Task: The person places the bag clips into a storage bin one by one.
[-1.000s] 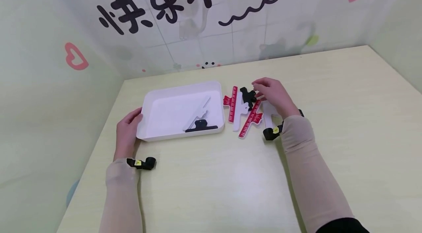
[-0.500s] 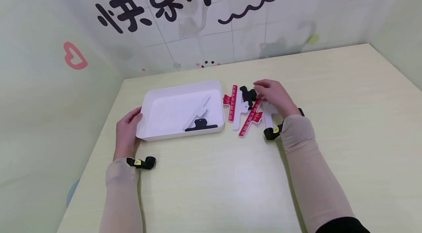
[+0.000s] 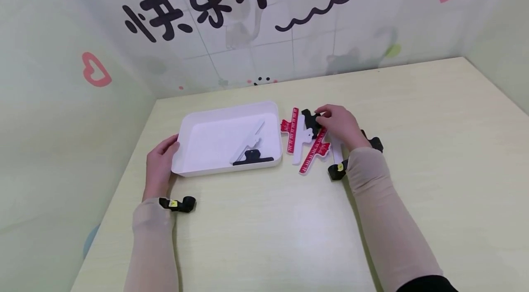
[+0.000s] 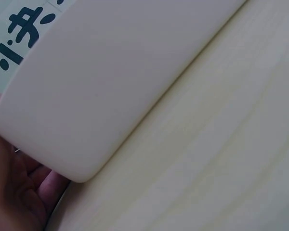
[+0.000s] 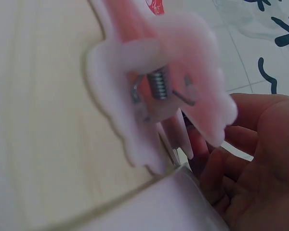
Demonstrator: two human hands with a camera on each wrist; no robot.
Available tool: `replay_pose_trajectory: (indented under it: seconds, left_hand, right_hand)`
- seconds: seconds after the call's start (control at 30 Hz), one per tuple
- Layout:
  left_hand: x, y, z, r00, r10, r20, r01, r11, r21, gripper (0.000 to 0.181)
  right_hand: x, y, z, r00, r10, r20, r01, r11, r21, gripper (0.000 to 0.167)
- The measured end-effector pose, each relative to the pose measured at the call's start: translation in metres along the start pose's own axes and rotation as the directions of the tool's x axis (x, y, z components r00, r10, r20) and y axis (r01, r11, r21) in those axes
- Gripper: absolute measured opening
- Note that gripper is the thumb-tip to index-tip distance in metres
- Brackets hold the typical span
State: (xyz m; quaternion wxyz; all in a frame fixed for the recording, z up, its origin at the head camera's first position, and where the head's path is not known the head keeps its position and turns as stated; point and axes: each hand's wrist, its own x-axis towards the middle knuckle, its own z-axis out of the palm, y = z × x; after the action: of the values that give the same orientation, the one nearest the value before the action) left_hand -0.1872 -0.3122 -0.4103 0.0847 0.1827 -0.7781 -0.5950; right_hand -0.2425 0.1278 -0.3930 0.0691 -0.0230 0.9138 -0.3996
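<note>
At the white tray's (image 3: 206,138) left end, my left hand (image 3: 159,168) grips the rim; the left wrist view shows fingers (image 4: 53,187) curled behind the tray wall (image 4: 111,82). My right hand (image 3: 342,126) has its thumb and fingertips on a black clip (image 3: 309,119) lying among the other clips. Around it are two red clips with keyboard-like stripes (image 3: 292,131) (image 3: 314,152), a white clip (image 3: 298,145) and another white clip (image 3: 336,152) partly under the hand. In the right wrist view, a pink-white clip with a spring (image 5: 159,86) is beside my hand (image 5: 265,159).
Inside the tray lie a white clip (image 3: 247,143) and a black clip (image 3: 253,158), near its right end. A printed wall covering (image 3: 165,67) stands behind the table (image 3: 264,227), with side walls to the left and right.
My right hand has moved slightly down and left, its fingertips now on the black clip. My left hand and the tray stay where they were.
</note>
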Motion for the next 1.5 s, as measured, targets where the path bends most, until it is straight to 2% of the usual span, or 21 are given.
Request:
replay_pose_trajectory:
  seconds: [0.23, 0.47, 0.6, 0.7, 1.13, 1.2, 1.37, 1.5]
  left_hand:
    - [-0.001, 0.001, 0.0, 1.0, -0.004, 0.0, 0.004, 1.0, -0.001, 0.039]
    - [0.0, 0.0, 0.0, 1.0, 0.001, -0.002, -0.001, 1.0, -0.009, 0.04]
    - [0.0, 0.0, 0.0, 1.0, -0.004, -0.002, 0.004, 1.0, -0.013, 0.04]
    - [0.0, 0.0, 0.001, 1.0, 0.003, -0.004, -0.003, 1.0, -0.005, 0.04]
    - [0.0, 0.002, 0.001, 1.0, -0.002, 0.005, 0.002, 1.0, -0.01, 0.041]
    - [0.0, 0.002, 0.001, 1.0, -0.006, 0.002, 0.006, 1.0, -0.003, 0.041]
    - [0.0, 0.001, 0.001, 1.0, -0.003, 0.0, 0.003, 1.0, -0.013, 0.041]
    - [-0.001, 0.001, 0.001, 1.0, 0.0, -0.004, 0.0, 1.0, -0.006, 0.041]
  right_hand:
    - [-0.001, 0.001, -0.001, 1.0, 0.009, 0.006, -0.009, 0.999, 0.034, 0.031]
    - [-0.003, -0.001, -0.005, 0.999, 0.034, 0.01, -0.035, 0.986, 0.164, 0.031]
    - [-0.004, -0.002, -0.007, 0.998, 0.061, 0.02, -0.064, 0.968, 0.244, 0.032]
    - [-0.004, -0.002, -0.009, 0.998, 0.058, 0.009, -0.058, 0.956, 0.289, 0.032]
    - [-0.006, -0.009, -0.012, 0.999, 0.038, -0.003, -0.034, 0.932, 0.361, 0.028]
    - [-0.007, -0.012, -0.011, 0.999, 0.039, -0.009, -0.032, 0.922, 0.386, 0.026]
    - [-0.008, -0.018, -0.01, 0.998, 0.05, -0.048, -0.02, 0.869, 0.494, 0.023]
    - [-0.01, -0.023, -0.009, 0.998, 0.051, -0.047, -0.019, 0.853, 0.521, 0.022]
